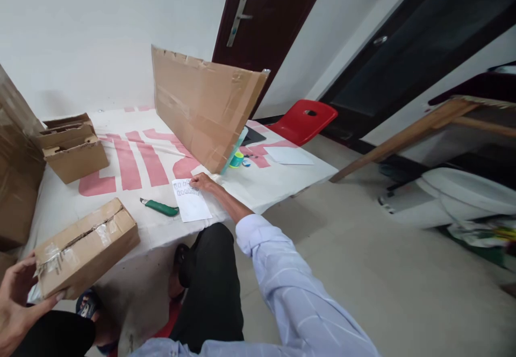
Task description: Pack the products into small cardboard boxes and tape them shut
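My left hand point(20, 298) holds the near left end of a taped cardboard box point(88, 247), thumb along the lower edge and fingers on the far side. The box is tilted at the table's front edge. My right hand point(204, 183) is closed at the upper right corner of a white sheet of paper point(194, 206), which lies flat and bears rows of small drawn shapes. Its fingertips are small in view and partly hidden. Between box and paper lies a green utility knife point(160, 207), its blade end pointing left.
A large cardboard panel point(201, 104) stands upright on the cloth-covered table point(137, 222), with a tape roll point(236, 159) beside it. Smaller open boxes point(76, 155) and a big carton point(16, 174) stand left. Beyond are another paper point(290, 156) and a red chair point(304, 120).
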The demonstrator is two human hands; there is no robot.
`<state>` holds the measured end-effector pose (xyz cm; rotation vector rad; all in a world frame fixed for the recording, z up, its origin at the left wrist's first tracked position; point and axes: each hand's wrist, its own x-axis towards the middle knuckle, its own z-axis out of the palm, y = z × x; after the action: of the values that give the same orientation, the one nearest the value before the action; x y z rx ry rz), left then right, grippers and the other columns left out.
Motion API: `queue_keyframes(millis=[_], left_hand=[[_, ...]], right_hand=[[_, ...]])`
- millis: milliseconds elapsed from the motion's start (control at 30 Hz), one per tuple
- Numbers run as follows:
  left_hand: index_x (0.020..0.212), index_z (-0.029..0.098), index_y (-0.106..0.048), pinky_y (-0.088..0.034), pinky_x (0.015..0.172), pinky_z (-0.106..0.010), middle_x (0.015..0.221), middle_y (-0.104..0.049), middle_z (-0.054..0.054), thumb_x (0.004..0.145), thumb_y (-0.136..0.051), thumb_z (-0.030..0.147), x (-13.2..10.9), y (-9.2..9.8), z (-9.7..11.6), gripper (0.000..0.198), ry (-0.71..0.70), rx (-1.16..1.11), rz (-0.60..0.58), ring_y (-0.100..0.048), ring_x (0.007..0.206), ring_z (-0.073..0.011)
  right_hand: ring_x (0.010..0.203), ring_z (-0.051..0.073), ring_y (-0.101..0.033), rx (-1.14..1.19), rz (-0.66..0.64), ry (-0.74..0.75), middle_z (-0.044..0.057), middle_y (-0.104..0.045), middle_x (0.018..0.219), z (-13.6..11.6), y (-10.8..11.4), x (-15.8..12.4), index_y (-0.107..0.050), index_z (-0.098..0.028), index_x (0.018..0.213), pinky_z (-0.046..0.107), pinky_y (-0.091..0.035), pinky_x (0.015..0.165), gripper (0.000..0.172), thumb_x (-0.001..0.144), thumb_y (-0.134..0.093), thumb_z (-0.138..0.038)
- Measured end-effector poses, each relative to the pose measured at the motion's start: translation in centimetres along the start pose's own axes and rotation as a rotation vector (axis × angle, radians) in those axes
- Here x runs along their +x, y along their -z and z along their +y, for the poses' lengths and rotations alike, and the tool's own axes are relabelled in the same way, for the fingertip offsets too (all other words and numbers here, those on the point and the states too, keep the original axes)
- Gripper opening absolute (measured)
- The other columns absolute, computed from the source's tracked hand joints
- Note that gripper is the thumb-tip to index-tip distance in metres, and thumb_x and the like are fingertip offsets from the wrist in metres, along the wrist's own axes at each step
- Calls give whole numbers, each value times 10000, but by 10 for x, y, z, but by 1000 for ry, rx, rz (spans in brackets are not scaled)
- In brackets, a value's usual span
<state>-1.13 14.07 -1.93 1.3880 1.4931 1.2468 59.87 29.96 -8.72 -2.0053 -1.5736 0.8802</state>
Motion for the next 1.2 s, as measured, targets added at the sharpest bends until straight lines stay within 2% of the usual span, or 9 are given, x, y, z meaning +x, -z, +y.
queue_keyframes(millis=[367,500,533,700,800,867,967,1067,1200], left_hand=[[1124,385,-678,-540,1193,-442,1384,-711,42,361,-970,215,4,3,-12,835,-64,-3,-15,-561,1480,-358],[1141,368,-619,-514,1208,-530,1529,-631,18,414,-1019,292,0,-1,-2,833,-62,35,-46,-519,1512,-376],[1135,351,-598,-509,1206,-548,1552,-612,-4,446,-1028,325,-4,-3,3,812,-53,47,-69,-522,1508,-377],[1091,260,-539,-520,1173,-560,1636,-488,-162,565,-1019,499,-17,-12,28,751,-82,71,-186,-522,1496,-397],[1092,255,-545,-523,1162,-562,1611,-504,-161,601,-1004,504,-20,-10,32,717,-128,103,-215,-531,1485,-389],[1105,255,-555,-508,1173,-567,1614,-504,-160,631,-991,505,-22,-7,32,691,-145,121,-232,-520,1498,-388],[1115,256,-573,-493,1182,-574,1630,-495,-162,642,-988,514,-21,-5,29,680,-157,137,-240,-490,1528,-405],[1124,250,-588,-497,1182,-567,1642,-487,-160,680,-972,508,-20,-5,25,641,-167,113,-242,-515,1510,-399],[1192,252,-636,-507,1185,-536,1639,-492,-153,703,-959,505,-21,-7,23,639,-180,98,-250,-536,1489,-373]], right_hand=[[1175,259,-698,-390,129,64,107,-674,1387,-11,-7,-19,-660,-198,1372,489,-621,993,400,1045,-705,-423],[1137,267,-712,-464,152,124,177,-743,1240,-9,-19,-29,-759,-128,1127,418,-569,1024,195,1062,-608,-232],[1117,277,-719,-474,158,147,202,-759,1187,-8,-22,-33,-776,-122,1026,401,-552,1020,214,1043,-567,-165],[884,334,-755,-497,177,259,216,-785,965,-9,-26,-50,-755,-200,746,451,-560,830,281,932,-547,-164],[801,342,-748,-499,208,296,201,-771,846,-15,-19,-58,-770,-237,762,463,-540,742,239,888,-574,-188],[799,347,-742,-495,255,304,224,-772,880,-21,-14,-64,-785,-227,830,464,-515,720,238,901,-561,-194],[847,325,-733,-489,323,324,244,-774,1042,-40,-16,-73,-780,-199,925,434,-489,732,268,949,-513,-203],[894,267,-715,-408,353,412,179,-775,1128,-77,-35,-85,-760,-196,999,373,-497,782,256,973,-508,-231],[880,233,-700,-6,203,650,111,-779,1022,-141,-79,-114,-757,-207,985,329,-532,782,259,999,-533,-337]])
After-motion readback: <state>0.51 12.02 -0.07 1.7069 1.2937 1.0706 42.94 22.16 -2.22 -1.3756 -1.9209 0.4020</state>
